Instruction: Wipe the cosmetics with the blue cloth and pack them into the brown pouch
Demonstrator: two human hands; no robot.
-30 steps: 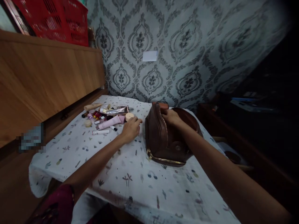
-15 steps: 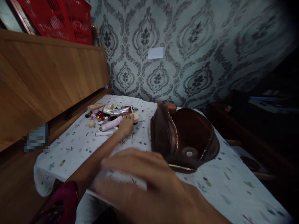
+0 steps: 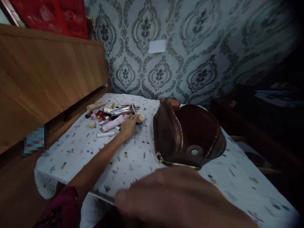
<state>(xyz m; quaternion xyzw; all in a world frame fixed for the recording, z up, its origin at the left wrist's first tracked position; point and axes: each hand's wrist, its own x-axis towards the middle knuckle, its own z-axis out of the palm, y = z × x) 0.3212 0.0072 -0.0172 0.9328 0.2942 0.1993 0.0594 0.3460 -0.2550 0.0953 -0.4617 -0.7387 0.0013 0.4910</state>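
Observation:
My left hand (image 3: pixel 129 128) rests at the right edge of a pile of cosmetics, its bent fingers closed against a round beige item (image 3: pixel 141 118); the thumb is hidden. Beside it lie a pink tube (image 3: pixel 114 123), a shiny silver-pink tube (image 3: pixel 123 110) and a white pen-like stick (image 3: pixel 105 134). A dark red pot (image 3: pixel 101 114) and a small cream jar (image 3: pixel 92 124) sit farther left. My right hand (image 3: pixel 182 198) is close to the camera, smeared by motion, in front of a brown leather bag (image 3: pixel 167 133). Its fingers do not show clearly. The bag stands unzipped, its mouth wide.
A white patterned cloth (image 3: pixel 78 152) covers the table. On the left stands a wooden cabinet (image 3: pixel 52 72) with a red plastic basket (image 3: pixel 54 19) on top. Behind the bag is a small brown item (image 3: pixel 175 104). A patterned wall (image 3: pixel 133 63) rises at the back.
The round beige item has shifted slightly right with my left fingers. My right hand has moved down and right, away from the bag's front, uncovering its zip pull. The view has tilted slightly.

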